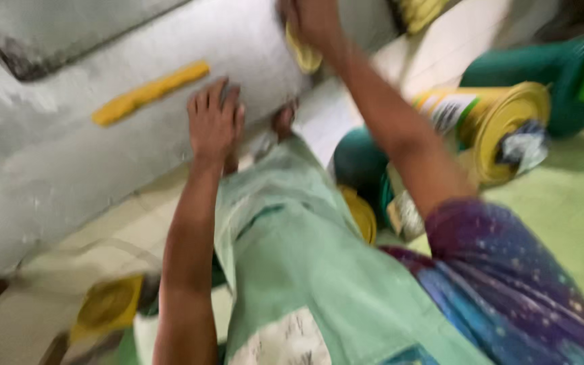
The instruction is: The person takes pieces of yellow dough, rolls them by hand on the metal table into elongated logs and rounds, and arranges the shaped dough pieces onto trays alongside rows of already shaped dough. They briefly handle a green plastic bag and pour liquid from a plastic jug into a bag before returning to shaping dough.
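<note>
Nearest the lens: a pale green garment [292,270] over the lap, with a purple-blue speckled sleeve [501,284] on the right arm.

Left hand [215,122]: pressed flat against the grey plastered surface [103,162], fingers [219,94] spread and straight, gripping nothing. Judged to act as a brace.

Right hand [309,20]: reaching further up the same surface, partly cut off by the top edge of the view and blurred. Fingers curled shut around a yellow pad [303,54], with the pad in contact with the grey surface. Exact kind of pad not determinable: sponge, cloth or folded sheet all possible.

Yellow streak [150,91]: lying on the grey surface to the left of the left hand, apart from both hands and well apart from the pad.

Step in hand, as a judgement: rubbing or wiping of the grey surface with the pad, one hand working, the other steadying.

Requirements for any further stroke, as a judgement:
- Keep the pad flat to the surface, grip firm.
- Keep the left palm planted for balance.
- Mind the reach; arm already well extended.

Surroundings: a yellow-lidded can [488,128] lying on its side on the pale green floor [562,203], beside a dark green bucket [549,74]; a teal container [359,165] close under the right forearm; another yellow lid [106,304] at lower left.
</note>
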Demonstrator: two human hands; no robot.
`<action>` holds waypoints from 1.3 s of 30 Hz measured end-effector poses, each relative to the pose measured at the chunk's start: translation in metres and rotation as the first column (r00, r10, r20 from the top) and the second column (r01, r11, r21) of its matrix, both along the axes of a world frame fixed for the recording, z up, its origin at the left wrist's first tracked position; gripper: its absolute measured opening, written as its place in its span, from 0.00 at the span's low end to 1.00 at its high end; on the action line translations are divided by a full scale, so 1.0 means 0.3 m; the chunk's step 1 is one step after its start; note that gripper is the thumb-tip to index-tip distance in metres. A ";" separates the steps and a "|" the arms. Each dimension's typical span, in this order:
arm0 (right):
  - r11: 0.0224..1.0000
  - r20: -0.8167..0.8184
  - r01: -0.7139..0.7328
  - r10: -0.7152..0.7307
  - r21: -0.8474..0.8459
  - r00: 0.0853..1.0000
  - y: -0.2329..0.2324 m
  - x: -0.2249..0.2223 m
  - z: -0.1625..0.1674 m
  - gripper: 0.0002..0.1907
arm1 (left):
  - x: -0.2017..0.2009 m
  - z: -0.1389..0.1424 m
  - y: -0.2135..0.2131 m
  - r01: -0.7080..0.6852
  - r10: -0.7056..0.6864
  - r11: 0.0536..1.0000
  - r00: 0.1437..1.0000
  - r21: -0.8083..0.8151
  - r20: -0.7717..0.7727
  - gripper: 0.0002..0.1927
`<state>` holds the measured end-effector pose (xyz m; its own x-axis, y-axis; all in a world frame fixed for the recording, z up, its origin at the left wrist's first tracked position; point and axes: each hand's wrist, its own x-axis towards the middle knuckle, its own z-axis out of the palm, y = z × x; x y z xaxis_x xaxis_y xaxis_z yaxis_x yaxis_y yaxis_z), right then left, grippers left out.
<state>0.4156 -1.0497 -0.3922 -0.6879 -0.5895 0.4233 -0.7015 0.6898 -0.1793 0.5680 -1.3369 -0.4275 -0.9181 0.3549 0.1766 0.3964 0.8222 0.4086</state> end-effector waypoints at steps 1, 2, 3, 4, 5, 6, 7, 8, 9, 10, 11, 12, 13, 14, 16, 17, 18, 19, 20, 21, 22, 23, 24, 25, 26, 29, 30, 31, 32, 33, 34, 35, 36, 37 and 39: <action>1.000 -0.026 0.007 -0.007 -0.006 1.000 0.010 0.048 0.014 0.07 | -0.006 0.005 0.001 -0.029 0.029 1.000 0.999 0.004 -0.043 0.20; 0.998 -0.016 0.059 -0.060 -0.025 0.998 0.013 0.092 0.033 0.08 | -0.010 0.009 0.002 -0.045 0.047 0.998 0.997 0.043 -0.052 0.19; 0.991 0.011 0.123 -0.123 -0.045 0.992 0.013 0.128 0.053 0.10 | -0.016 0.012 0.001 -0.050 0.054 0.996 0.997 0.079 -0.047 0.18; 0.991 0.066 0.130 -0.129 -0.018 0.989 0.009 0.147 0.069 0.09 | -0.018 0.014 -0.001 -0.043 0.047 0.993 0.998 0.113 -0.033 0.18; 0.990 0.128 0.140 -0.139 0.007 0.982 -0.001 0.154 0.079 0.10 | -0.020 0.015 -0.004 -0.039 0.044 0.991 0.998 0.124 -0.037 0.18; 0.989 0.197 0.146 -0.149 0.027 0.969 -0.014 0.143 0.086 0.12 | -0.019 0.017 -0.006 -0.035 0.040 0.991 0.999 0.128 -0.035 0.18; 0.972 0.193 0.173 -0.202 0.156 0.960 -0.034 0.120 0.083 0.18 | -0.018 0.017 -0.005 -0.030 0.034 0.992 0.999 0.123 -0.032 0.18; 0.937 0.187 0.207 -0.265 0.282 0.946 -0.052 0.078 0.078 0.24 | -0.018 0.019 0.000 -0.048 0.050 0.993 0.999 0.112 -0.016 0.18; 0.974 0.109 0.173 -0.190 0.149 0.976 -0.073 0.040 0.064 0.21 | -0.018 0.017 0.011 -0.059 0.060 0.993 0.998 0.101 -0.011 0.17; 0.993 -0.003 0.114 -0.114 0.014 0.993 -0.093 -0.011 0.049 0.18 | -0.022 0.016 0.031 -0.080 0.083 0.993 0.996 0.092 -0.026 0.17; 0.991 -0.006 0.129 -0.129 -0.032 0.992 -0.105 -0.044 0.036 0.17 | -0.029 0.015 0.060 -0.141 0.145 0.984 0.989 0.114 -0.030 0.16; 0.987 0.000 0.134 -0.135 -0.085 0.991 -0.114 -0.077 0.024 0.16 | -0.042 0.013 0.098 -0.208 0.213 0.970 0.977 0.129 -0.029 0.14; 0.981 0.015 0.141 -0.140 -0.132 0.990 -0.109 -0.096 0.022 0.15 | -0.059 0.011 0.147 -0.275 0.281 0.950 0.960 0.147 -0.019 0.13; 0.983 0.131 0.166 -0.155 -0.081 0.979 -0.098 -0.104 0.023 0.13 | -0.075 0.009 0.207 -0.292 0.298 0.950 0.954 0.111 -0.039 0.16; 0.978 0.315 0.210 -0.204 0.018 0.927 -0.036 -0.091 0.007 0.09 | -0.131 0.000 0.337 -0.307 0.311 0.950 0.943 0.049 -0.120 0.22; 0.971 0.264 0.238 -0.223 -0.027 0.939 0.005 -0.074 0.015 0.06 | -0.156 -0.001 0.395 -0.352 0.355 0.935 0.927 0.049 -0.116 0.22; 0.961 0.242 0.268 -0.246 -0.064 0.939 0.050 -0.048 0.022 0.06 | -0.182 -0.005 0.457 -0.395 0.397 0.918 0.914 0.039 -0.083 0.23; 0.948 0.238 0.306 -0.279 -0.088 0.930 0.092 -0.014 0.033 0.09 | -0.189 -0.003 0.503 -0.432 0.432 0.902 0.901 0.026 -0.030 0.24; 0.950 0.306 0.295 -0.253 -0.099 0.918 0.133 0.015 0.038 0.09 | -0.202 -0.005 0.547 -0.463 0.463 0.886 0.887 0.022 0.009 0.18; 0.956 0.365 0.271 -0.215 -0.110 0.906 0.162 0.046 0.045 0.09 | -0.206 -0.003 0.579 -0.504 0.503 0.864 0.864 0.024 0.042 0.14; 0.961 0.446 0.252 -0.175 -0.118 0.878 0.187 0.075 0.046 0.09 | -0.210 -0.003 0.603 -0.544 0.541 0.839 0.836 0.006 0.096 0.10; 0.967 0.541 0.237 -0.147 -0.099 0.828 0.200 0.103 0.046 0.08 | -0.211 0.000 0.620 -0.542 0.534 0.839 0.837 0.047 0.118 0.11; 0.971 0.603 0.221 -0.123 -0.091 0.788 0.205 0.128 0.043 0.09 | -0.213 0.002 0.629 -0.532 0.522 0.840 0.846 0.106 0.111 0.12; 0.975 0.644 0.206 -0.103 -0.087 0.758 0.203 0.146 0.040 0.10 | -0.216 0.007 0.632 -0.513 0.506 0.840 0.858 0.177 0.083 0.13; 0.962 0.522 0.203 -0.080 -0.183 0.849 0.192 0.163 0.039 0.11 | -0.218 0.014 0.631 -0.470 0.478 0.864 0.878 0.182 -0.004 0.14; 0.946 0.343 0.235 -0.151 -0.221 0.927 0.133 0.173 0.039 0.13 | -0.227 0.058 0.610 -0.329 0.348 0.929 0.932 0.171 -0.097 0.16; 0.953 0.379 0.284 -0.227 -0.103 0.897 0.110 0.162 0.047 0.14 | -0.219 0.083 0.608 -0.276 0.293 0.945 0.952 0.173 -0.083 0.14; 0.945 0.414 0.326 -0.303 0.014 0.858 0.078 0.141 0.058 0.19 | -0.221 0.113 0.600 -0.224 0.237 0.960 0.970 0.166 -0.063 0.12; 0.958 0.414 0.285 -0.243 -0.043 0.877 0.053 0.117 0.076 0.15 | -0.204 0.150 0.603 -0.186 0.182 0.982 0.976 0.025 0.115 0.12; 0.964 0.362 0.246 -0.194 -0.104 0.912 0.017 0.079 0.099 0.12 | -0.202 0.195 0.601 -0.116 0.136 0.989 0.960 -0.097 0.246 0.13; 0.967 0.268 0.200 -0.153 -0.156 0.951 -0.004 0.037 0.129 0.09 | -0.183 0.242 0.613 -0.304 0.191 0.941 0.841 0.150 0.506 0.40; 0.981 0.207 0.164 -0.184 0.107 0.961 -0.040 -0.009 0.162 0.08 | -0.173 0.294 0.618 -0.159 0.125 0.985 0.924 0.066 0.362 0.29; 0.960 0.221 0.057 -0.121 0.275 0.968 -0.063 -0.049 0.204 0.05 | -0.159 0.345 0.634 -0.041 0.053 0.998 0.970 -0.053 0.236 0.22; 0.988 0.180 -0.063 0.038 0.139 0.983 -0.089 -0.087 0.242 0.07 | -0.148 0.393 0.638 0.060 -0.059 0.978 0.998 0.199 -0.009 0.22; 0.975 0.049 -0.211 0.215 -0.064 0.975 -0.124 -0.144 0.285 0.12 | -0.143 0.474 0.640 0.029 -0.042 0.993 0.993 0.114 0.110 0.24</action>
